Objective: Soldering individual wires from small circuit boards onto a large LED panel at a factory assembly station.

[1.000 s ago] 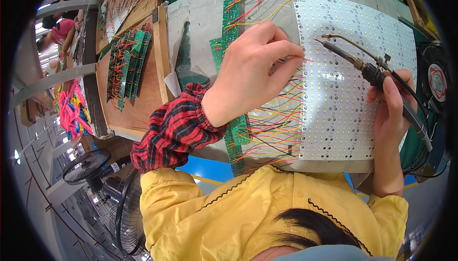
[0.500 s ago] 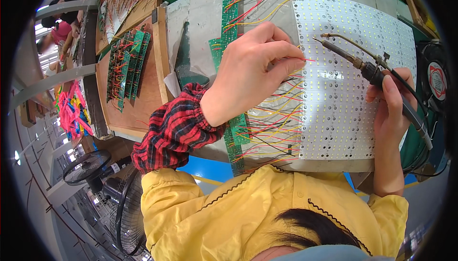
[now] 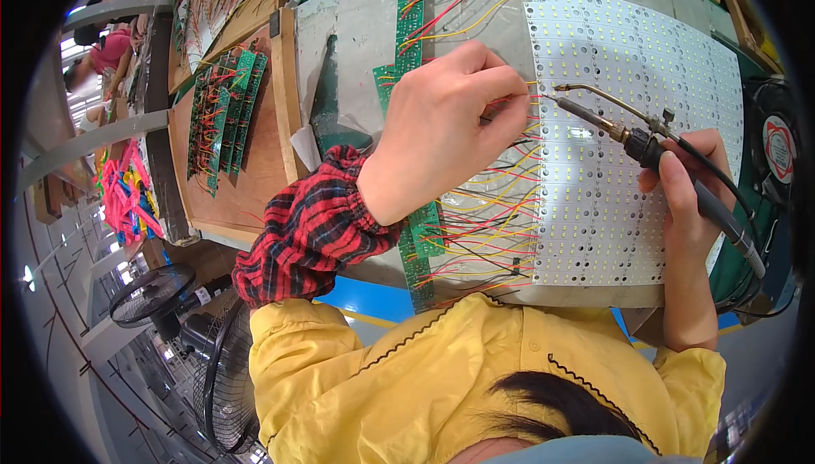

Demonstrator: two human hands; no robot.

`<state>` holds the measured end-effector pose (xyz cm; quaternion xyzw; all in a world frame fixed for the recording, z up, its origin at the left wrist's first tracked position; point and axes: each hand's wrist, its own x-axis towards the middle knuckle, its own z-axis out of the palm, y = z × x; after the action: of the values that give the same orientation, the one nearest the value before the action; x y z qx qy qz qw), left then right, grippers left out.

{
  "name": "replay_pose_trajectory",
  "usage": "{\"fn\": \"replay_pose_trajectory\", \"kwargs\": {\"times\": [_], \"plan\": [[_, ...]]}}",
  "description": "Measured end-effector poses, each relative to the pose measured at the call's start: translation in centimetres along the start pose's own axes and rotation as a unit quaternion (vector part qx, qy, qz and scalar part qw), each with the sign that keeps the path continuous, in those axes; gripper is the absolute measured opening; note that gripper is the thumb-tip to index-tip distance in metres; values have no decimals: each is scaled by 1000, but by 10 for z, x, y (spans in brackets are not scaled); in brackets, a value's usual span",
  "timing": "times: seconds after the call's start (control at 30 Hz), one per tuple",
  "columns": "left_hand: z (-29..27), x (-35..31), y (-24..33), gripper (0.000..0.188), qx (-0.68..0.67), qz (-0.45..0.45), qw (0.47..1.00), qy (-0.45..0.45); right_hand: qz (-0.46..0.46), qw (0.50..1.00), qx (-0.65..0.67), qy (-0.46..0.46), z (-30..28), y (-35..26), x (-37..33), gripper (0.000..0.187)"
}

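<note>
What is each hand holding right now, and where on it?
Right hand grips the soldering iron by its dark handle; left hand pinches a thin red wire near its end at the white panel.

One soldering iron (image 3: 645, 146), one white LED panel (image 3: 628, 65), two floor fans (image 3: 153, 294).

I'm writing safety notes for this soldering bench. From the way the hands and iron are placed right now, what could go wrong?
1. The soldering iron tip sits very close to the left hand's fingertips pinching a wire at the white LED panel; a slip could burn them.
2. Many red and yellow wires lie crowded beside the joint; the hot tip might melt nearby insulation.
3. The iron's cord runs under the right hand and could snag, jerking the tip.
</note>
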<state>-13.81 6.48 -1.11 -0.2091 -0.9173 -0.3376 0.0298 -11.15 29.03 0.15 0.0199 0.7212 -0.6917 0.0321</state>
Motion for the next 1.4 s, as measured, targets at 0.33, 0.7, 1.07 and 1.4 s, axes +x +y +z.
{"fn": "replay_pose_trajectory", "kwargs": {"times": [0.33, 0.7, 1.07, 1.4], "plan": [[2, 1, -1, 4, -10, 6, 1000, 23, -1, 1000, -2, -1, 0, -3, 1, 12], [0, 0, 0, 5, 24, 21, 999, 10, -15, 998, 49, 29, -3, -1, 6, 13], [-22, 5, 3, 28, 109, 142, 966, 186, -16, 997, 63, 43, -5, 0, 7, 16], [-43, 15, -32, 13, 257, 74, 962, 54, -31, 995, 79, 51, -8, 1, 7, 14]]}}
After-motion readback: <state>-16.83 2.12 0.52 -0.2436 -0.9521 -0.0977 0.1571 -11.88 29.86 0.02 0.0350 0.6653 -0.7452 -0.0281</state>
